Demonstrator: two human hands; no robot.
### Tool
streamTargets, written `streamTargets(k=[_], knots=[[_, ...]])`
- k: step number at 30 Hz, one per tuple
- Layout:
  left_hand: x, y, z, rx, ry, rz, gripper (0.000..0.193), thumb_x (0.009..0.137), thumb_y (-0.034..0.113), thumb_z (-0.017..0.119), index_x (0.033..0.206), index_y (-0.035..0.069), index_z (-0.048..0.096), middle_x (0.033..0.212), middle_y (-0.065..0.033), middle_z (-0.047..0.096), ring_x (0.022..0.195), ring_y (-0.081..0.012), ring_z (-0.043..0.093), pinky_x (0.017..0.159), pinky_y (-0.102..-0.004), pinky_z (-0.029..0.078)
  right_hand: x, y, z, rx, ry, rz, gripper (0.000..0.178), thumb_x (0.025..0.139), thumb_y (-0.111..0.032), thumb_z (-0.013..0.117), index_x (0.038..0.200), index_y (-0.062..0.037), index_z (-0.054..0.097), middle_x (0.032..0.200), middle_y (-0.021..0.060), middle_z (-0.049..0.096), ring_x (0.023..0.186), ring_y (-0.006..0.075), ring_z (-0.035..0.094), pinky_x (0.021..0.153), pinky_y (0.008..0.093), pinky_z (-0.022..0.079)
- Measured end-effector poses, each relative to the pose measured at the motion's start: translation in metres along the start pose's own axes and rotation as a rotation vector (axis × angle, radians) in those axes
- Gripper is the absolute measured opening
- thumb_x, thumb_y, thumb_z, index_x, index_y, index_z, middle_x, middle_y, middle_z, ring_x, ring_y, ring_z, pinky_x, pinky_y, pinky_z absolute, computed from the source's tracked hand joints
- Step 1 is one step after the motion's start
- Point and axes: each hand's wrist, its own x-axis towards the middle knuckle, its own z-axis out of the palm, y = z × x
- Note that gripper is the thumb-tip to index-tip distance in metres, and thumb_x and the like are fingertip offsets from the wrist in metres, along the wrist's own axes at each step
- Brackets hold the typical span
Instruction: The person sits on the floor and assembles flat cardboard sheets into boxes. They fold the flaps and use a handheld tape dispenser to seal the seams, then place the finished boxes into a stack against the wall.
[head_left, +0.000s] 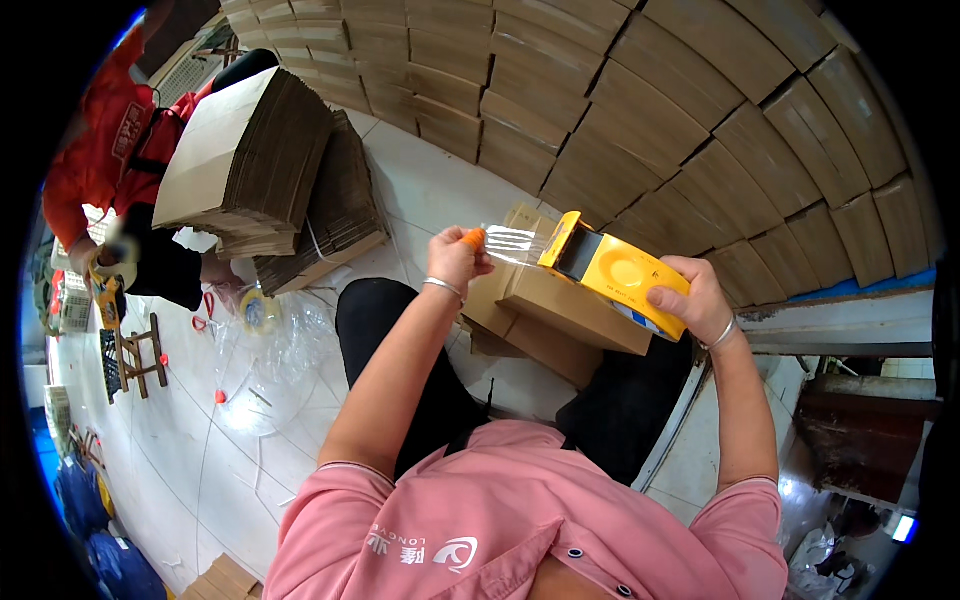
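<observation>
My right hand (697,298) is wrapped round a yellow tape dispenser (622,272), held above my lap. A strip of clear tape (512,244) stretches from its front end to my left hand (458,262), whose fingers pinch the tape's free end. Something orange (474,238) covers a fingertip of that hand. Beneath the dispenser, a brown cardboard box (575,315) rests between my knees, partly hidden by the dispenser.
Stacked cardboard boxes (640,110) form a wall ahead and to the right. Bundles of flattened cartons (270,150) stand at left, beside a co-worker in red (100,150). Red scissors (204,312), a tape roll (260,312), plastic film (285,350) and a small wooden stool (140,355) are on the floor.
</observation>
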Motion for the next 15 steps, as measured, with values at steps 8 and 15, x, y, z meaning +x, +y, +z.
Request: streamTargets(k=[8,15], knots=[[0.022,-0.091,-0.003,0.831,0.157,0.045,0.029,0.09,0.012,0.056,0.113,-0.005,0.054,0.106,-0.0144,0.062,0.094,-0.0207,0.06,0.082,-0.0291,0.048,0.007,0.0,0.002,-0.033,0.021,0.0,0.041,0.075,-0.038,0.072,0.082,0.0013,0.064,0.07,0.0019,0.058,0.064,0.0087,0.053,0.059,0.0235,0.043],[-0.041,-0.021,-0.002,0.385,-0.578,0.513,0.058,0.094,0.026,0.048,0.139,-0.005,0.031,0.139,-0.0281,0.039,0.132,-0.0309,0.037,0.108,-0.0355,0.029,0.004,0.01,0.001,0.012,0.043,0.025,0.04,0.075,-0.036,0.071,0.083,0.0027,0.064,0.072,0.0039,0.061,0.066,0.0091,0.055,0.061,0.0236,0.044]])
